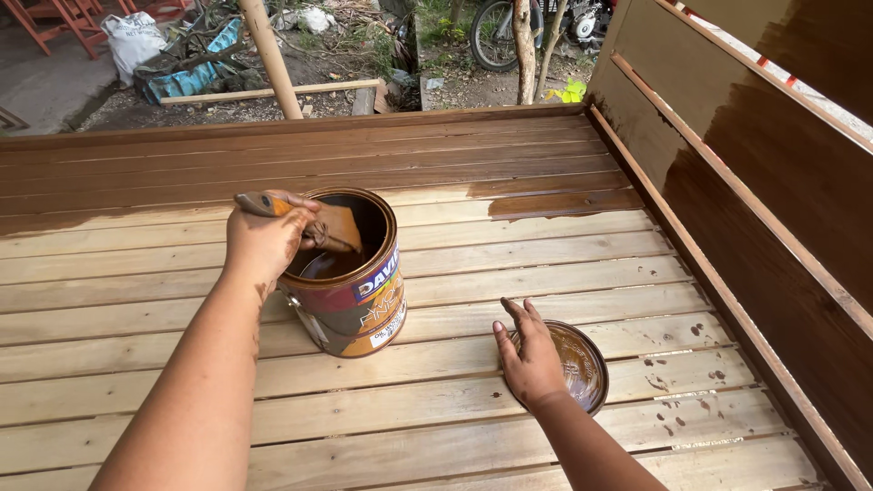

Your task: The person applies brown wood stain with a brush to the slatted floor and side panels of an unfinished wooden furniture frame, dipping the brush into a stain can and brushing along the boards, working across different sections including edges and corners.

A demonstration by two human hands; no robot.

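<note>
Left hand is holding a paintbrush, fingers closed around the handle; the handle end is sticking out to the left of the hand. The brush head is sitting over the open mouth of the paint can, resting at or just above the near-left rim, bristles loaded with brown stain. The can is standing upright on the slatted wooden platform, roughly centre-left, with dark liquid showing inside.

Right hand is lying flat on the round can lid, fingers spread and extended, not gripping anything. The lid is lying on the slats well to the right of the can, its stained inner face up.

Far slats are already carrying dark brown stain; the near slats are bare pale wood. One stained patch is reaching further forward on the right side. Small brown drips are dotting the bare slats near the lid. The upright side panel on the right is partly stained dark. Beyond the platform: dirt ground, a bamboo pole, a motorcycle wheel.
</note>
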